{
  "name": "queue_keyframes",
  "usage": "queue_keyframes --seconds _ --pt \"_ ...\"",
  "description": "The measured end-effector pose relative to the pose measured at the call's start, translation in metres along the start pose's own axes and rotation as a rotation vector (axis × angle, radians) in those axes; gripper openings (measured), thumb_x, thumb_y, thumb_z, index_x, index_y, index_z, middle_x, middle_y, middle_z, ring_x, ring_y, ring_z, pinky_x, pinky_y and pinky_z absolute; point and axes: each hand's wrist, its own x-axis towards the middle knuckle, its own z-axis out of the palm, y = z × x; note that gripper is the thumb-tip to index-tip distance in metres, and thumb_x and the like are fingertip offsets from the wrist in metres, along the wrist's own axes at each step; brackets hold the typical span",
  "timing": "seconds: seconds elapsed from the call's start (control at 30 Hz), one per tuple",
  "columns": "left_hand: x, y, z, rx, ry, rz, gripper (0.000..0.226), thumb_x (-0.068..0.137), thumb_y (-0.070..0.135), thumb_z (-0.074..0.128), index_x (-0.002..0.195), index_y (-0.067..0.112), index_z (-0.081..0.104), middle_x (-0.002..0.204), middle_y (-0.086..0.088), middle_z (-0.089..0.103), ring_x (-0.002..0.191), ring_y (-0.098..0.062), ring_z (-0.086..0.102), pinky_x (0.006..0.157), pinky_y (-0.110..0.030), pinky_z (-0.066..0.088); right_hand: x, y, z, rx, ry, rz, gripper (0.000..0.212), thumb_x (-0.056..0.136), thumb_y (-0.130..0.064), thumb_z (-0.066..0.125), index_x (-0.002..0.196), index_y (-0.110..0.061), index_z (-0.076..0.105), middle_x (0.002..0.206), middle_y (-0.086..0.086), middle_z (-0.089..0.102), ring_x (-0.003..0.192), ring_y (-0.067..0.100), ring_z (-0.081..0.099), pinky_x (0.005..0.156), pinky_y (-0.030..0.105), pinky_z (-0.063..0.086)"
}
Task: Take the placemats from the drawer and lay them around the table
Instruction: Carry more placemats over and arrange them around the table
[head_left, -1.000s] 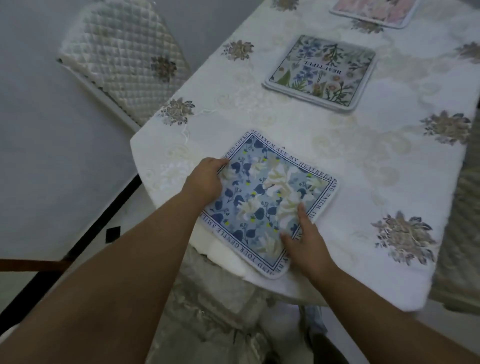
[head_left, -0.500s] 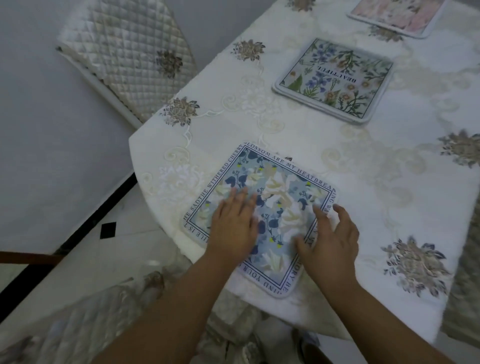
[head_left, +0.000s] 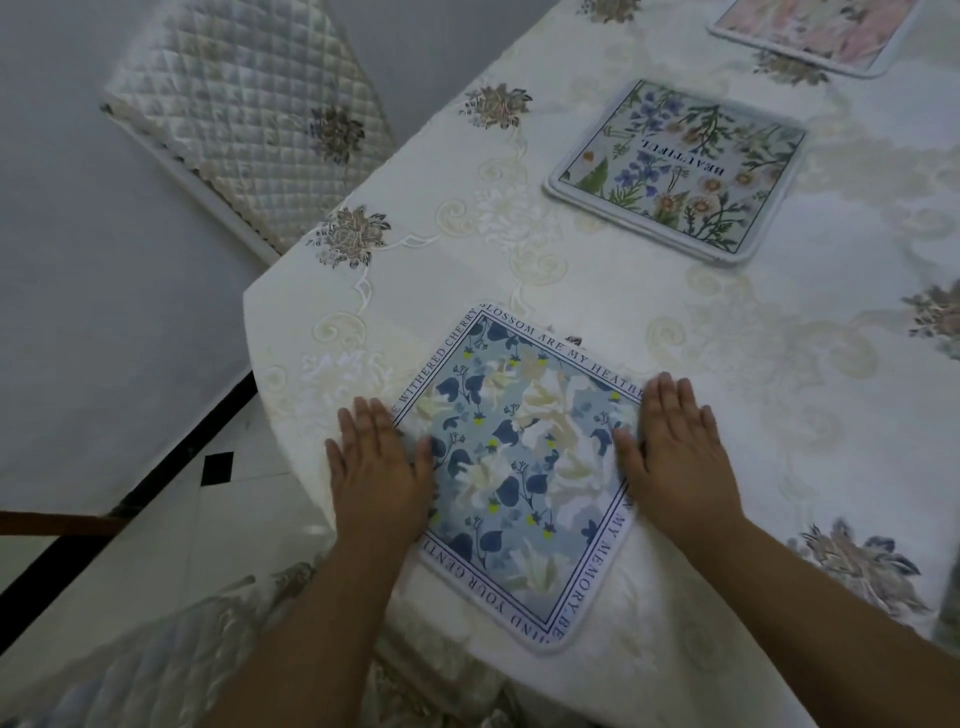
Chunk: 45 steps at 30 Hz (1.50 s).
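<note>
Head view: our blue mat (head_left: 519, 467) lies flat on the desk (head_left: 727, 338), turned diamond-wise. Left grip (head_left: 376, 467) and right grip (head_left: 680, 457) are both released, fingers straight, pressing the mat's left and right edges, equally near, so we'd guess lifting straight off finishes this one.

A home dining room: embroidered tablecloth (head_left: 597, 291), floral placemats (head_left: 675, 171), quilted chair cover (head_left: 249, 119), tiled floor (head_left: 171, 519).

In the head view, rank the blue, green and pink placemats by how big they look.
Largest: blue placemat, nearest the camera.
Then green placemat.
Smallest-looking: pink placemat, cropped by the frame, so unsure.
</note>
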Motion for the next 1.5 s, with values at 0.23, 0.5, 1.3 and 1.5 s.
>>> queue_keyframes --seconds 0.23,0.5,1.3,1.5 --pt "0.055 0.090 0.000 -0.011 -0.044 0.341 0.070 0.103 0.055 0.012 0.160 0.019 -0.006 0.168 -0.001 -0.009 0.153 -0.019 -0.015 0.125 -0.043 -0.003 0.066 -0.054 -0.002 0.081 -0.101 -0.256 0.068 0.101 -0.051 0.019 0.156 -0.017 -0.004 0.163 -0.002 -0.011 0.148 0.011 -0.015 0.120 0.032 -0.007" --pt "0.069 0.080 0.001 -0.096 -0.032 -0.030 0.076 0.101 0.058 0.018 0.160 0.017 -0.004 0.168 -0.005 -0.010 0.154 -0.027 -0.011 0.124 -0.049 -0.002 0.070 -0.009 -0.013 0.129 -0.190 -0.248 0.070 0.100 -0.056 0.022 0.156 -0.023 -0.005 0.161 -0.009 -0.015 0.148 0.008 -0.015 0.121 0.033 -0.003" --pt "0.021 0.182 0.040 -0.190 0.023 0.231 0.064 0.092 0.048 0.035 0.147 0.019 0.049 0.154 -0.002 0.045 0.148 -0.018 0.025 0.123 -0.036 0.016 0.222 0.077 -0.114 1.272 0.264 0.478 0.036 0.090 -0.032 0.067 0.125 -0.025 0.061 0.120 -0.005 0.060 0.087 0.015 0.064 0.085 0.040 0.058" --pt "0.030 0.197 -0.001 -0.569 -0.054 0.217 0.050 0.104 0.040 0.041 0.151 0.040 0.027 0.160 0.017 0.026 0.147 0.003 0.017 0.116 -0.017 0.014 0.242 0.089 -0.121 1.247 0.192 0.421 0.055 0.095 0.002 0.052 0.145 -0.020 0.047 0.153 0.002 0.037 0.097 0.017 0.063 0.077 0.038 0.061"
